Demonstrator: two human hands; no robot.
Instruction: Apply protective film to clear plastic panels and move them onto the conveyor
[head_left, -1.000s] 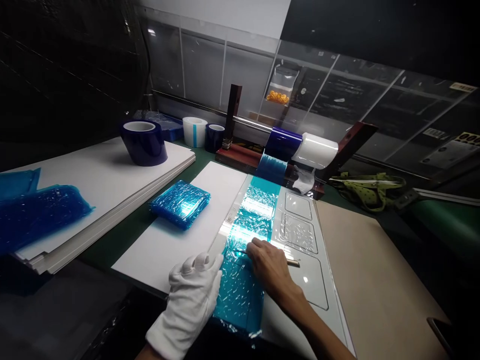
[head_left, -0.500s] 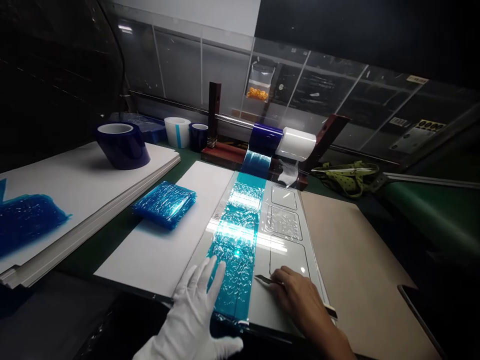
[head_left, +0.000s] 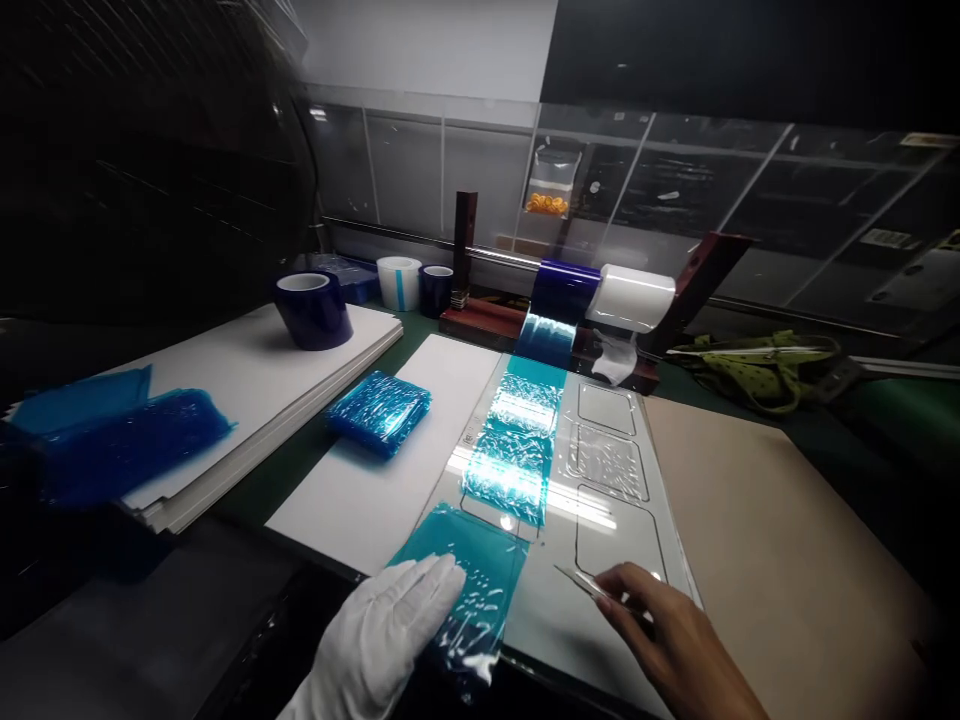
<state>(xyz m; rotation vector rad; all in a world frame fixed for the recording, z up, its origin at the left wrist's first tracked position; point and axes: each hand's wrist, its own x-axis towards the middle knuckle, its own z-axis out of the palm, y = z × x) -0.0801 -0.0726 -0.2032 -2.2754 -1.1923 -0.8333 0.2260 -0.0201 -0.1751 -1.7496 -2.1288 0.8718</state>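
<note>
My left hand [head_left: 382, 635], in a white glove, lies on a cut piece of blue film [head_left: 469, 575] at the near end of a glass cutting plate [head_left: 622, 545]; its fingers are together over the film's left edge. That piece sits skewed, apart from the long blue film strip [head_left: 517, 440] that runs back to the blue roll [head_left: 564, 288] on the wooden dispenser. My bare right hand [head_left: 667, 630] grips a thin blade [head_left: 581, 582] just right of the cut piece, its tip pointing left.
A stack of cut blue film pieces [head_left: 379, 412] rests on a white sheet [head_left: 390, 470]. Left are white boards [head_left: 240, 380] with a blue tape roll [head_left: 313, 308] and loose blue film [head_left: 120, 440]. A brown board [head_left: 772, 540] lies right. A white roll [head_left: 636, 298] shares the dispenser.
The lower piece of blue film is now cut free and has been slid down and left under my left hand. My right hand with the blade has drawn back to the right.
</note>
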